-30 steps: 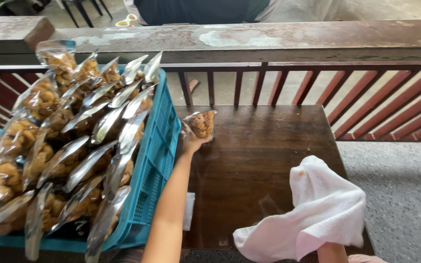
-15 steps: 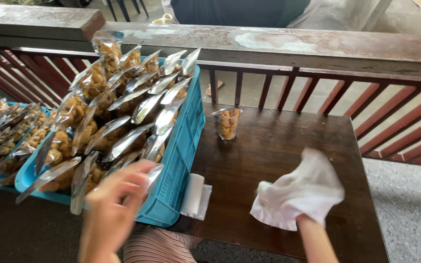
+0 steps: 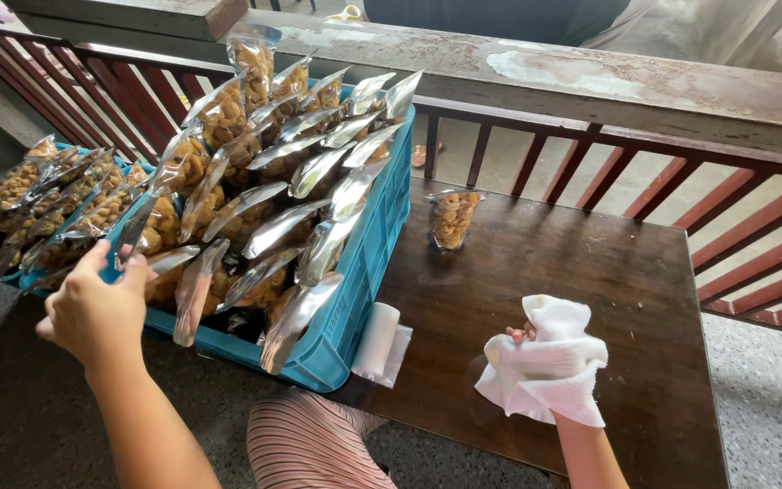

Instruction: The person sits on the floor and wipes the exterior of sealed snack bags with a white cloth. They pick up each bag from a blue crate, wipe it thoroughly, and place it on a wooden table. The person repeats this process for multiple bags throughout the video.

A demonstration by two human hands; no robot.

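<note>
Head view: best to pinch one snack packet point(image 3: 136, 228) by its sealed top edge and lift it straight up out of the blue crate point(image 3: 364, 263), so the neighbouring packets stay upright. Left hand point(image 3: 94, 312) reaching in at the crate's near-left corner, fingers closed on that packet; right hand point(image 3: 536, 358) low over the table point(image 3: 590, 272), clenched around a white cloth point(image 3: 545, 371), well apart from the lone packet point(image 3: 452, 217) standing near the crate.
</note>
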